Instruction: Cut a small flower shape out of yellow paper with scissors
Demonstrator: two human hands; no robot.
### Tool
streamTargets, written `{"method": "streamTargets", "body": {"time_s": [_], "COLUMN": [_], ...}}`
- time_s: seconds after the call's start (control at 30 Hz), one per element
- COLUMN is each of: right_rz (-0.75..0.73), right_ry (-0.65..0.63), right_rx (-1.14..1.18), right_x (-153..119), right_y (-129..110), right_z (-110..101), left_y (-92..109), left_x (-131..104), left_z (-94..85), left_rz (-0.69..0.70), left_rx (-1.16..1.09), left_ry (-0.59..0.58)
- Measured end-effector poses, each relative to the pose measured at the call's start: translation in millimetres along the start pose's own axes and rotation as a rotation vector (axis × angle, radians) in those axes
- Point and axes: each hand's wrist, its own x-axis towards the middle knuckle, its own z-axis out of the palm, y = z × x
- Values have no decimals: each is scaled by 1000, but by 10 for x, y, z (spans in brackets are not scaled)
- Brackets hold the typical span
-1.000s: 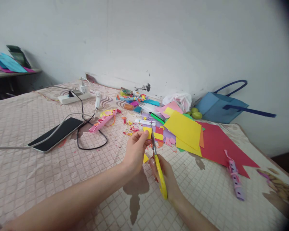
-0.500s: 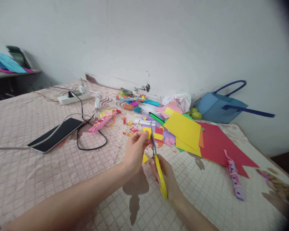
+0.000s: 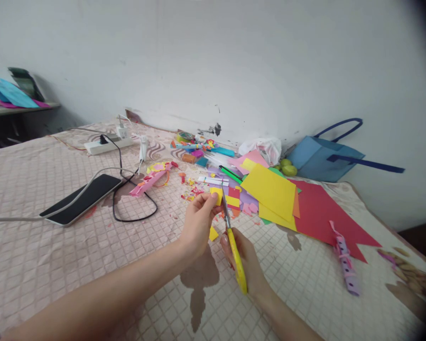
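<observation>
Between the thumb and fingers of my left hand (image 3: 199, 218) is a small piece of yellow paper (image 3: 217, 195). My right hand (image 3: 244, 258) grips a pair of scissors (image 3: 238, 263) with yellow handles, their metal blades pointing away from me along the right edge of that paper. I cannot tell whether the blades touch it. Another yellow scrap (image 3: 213, 233) lies below my left hand. Just beyond the blades lies a red and yellow paper piece (image 3: 233, 199), beside pink scraps (image 3: 250, 208) and small coloured clippings (image 3: 195, 192).
Yellow sheets (image 3: 270, 192) overlap red paper (image 3: 317, 215) on the right, near a rolled purple paper piece (image 3: 346, 265). A blue bag (image 3: 324, 158) stands by the wall. On the left lie a black-topped device (image 3: 83, 199), cables and a white power strip (image 3: 108, 144).
Almost nothing differs. Both hands, the yellow paper and the scissors keep nearly the same position.
</observation>
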Motion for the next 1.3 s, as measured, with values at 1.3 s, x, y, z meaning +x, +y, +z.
{"method": "streamTargets", "body": {"time_s": [1.3], "right_rz": [42], "right_ry": [13], "right_rx": [3], "right_x": [-8], "right_y": [-42], "right_z": [-12], "left_y": [2], "left_x": [58], "left_z": [-37], "left_rz": [45], "left_rx": [2], "left_ry": [-53]}}
